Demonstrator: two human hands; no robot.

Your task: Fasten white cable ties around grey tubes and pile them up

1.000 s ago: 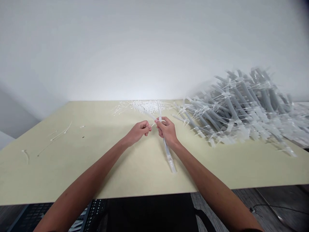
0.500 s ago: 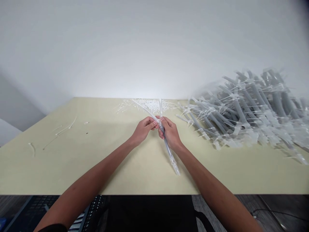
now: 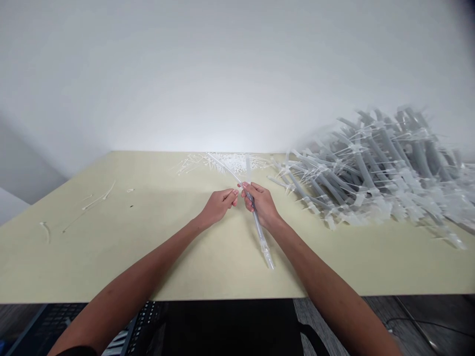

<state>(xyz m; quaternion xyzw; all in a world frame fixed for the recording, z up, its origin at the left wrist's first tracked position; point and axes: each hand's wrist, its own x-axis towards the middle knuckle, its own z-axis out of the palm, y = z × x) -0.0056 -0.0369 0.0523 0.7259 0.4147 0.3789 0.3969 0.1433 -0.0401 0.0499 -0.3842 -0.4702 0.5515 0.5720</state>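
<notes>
A clear flexible tube assembly (image 3: 259, 228) slants across the middle of the table, its wider clear end pointing toward me. My right hand (image 3: 262, 203) is wrapped round it near the fork, where two thinner branches run off toward the back. One branch (image 3: 226, 166) leans left; the other (image 3: 248, 168) points almost straight back. Just left of the fork, my left hand (image 3: 219, 203) is closed in a pinch, a small gap from my right fingers. What sits between its fingertips, if anything, is too small to make out.
Behind my hands lies a spread of small white cable ties (image 3: 237, 162). A large heap of similar tubes with ties (image 3: 365, 170) covers the right side. Several loose ties (image 3: 98, 200) lie at left. A dark plastic crate (image 3: 55, 321) stands under the table's front edge.
My left hand has drawn back a little from the fork, toward me and to the left, opening a small gap. My right hand keeps its hold on the tube.
</notes>
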